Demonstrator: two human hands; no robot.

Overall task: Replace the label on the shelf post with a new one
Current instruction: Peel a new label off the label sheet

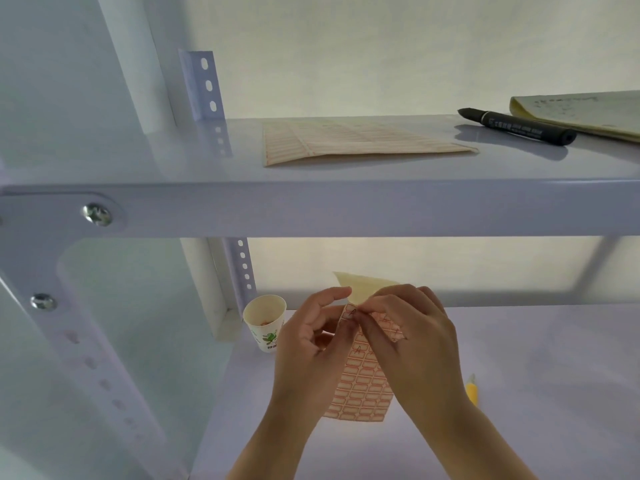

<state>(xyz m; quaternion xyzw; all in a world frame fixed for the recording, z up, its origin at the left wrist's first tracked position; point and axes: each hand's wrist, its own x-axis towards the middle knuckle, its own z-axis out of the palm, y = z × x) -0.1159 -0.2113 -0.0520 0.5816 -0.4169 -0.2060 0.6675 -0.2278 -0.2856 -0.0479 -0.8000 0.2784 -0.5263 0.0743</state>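
Label sheet (360, 386), a strip of small red-bordered stickers, hangs upright between both hands over the lower shelf (519, 375), near the middle of the view. The right hand (412, 341) pinches with thumb and forefinger at the sheet's top edge, where the pale backing is folded over, and seems to be picking at one sticker in the top row; whether a sticker has lifted is too small to tell. The left hand (311, 337) is closed lightly on the sheet's left edge, steadying it.

I judge this to be the peeling step: a new label is being freed and nothing is on the post yet. Next comes a clean lift of one sticker without tearing it, then a reach left to the shelf post (93, 358), the perforated upright at near left.

Just left of the hands stands a paper cup (265, 322), close to that reach and easy to knock. A yellow tool (471, 389) lies partly hidden behind the right wrist. On the upper shelf (346, 209), far and clear of the work, lie another label sheet (360, 142), a black marker (519, 126) and a notepad (585, 112).
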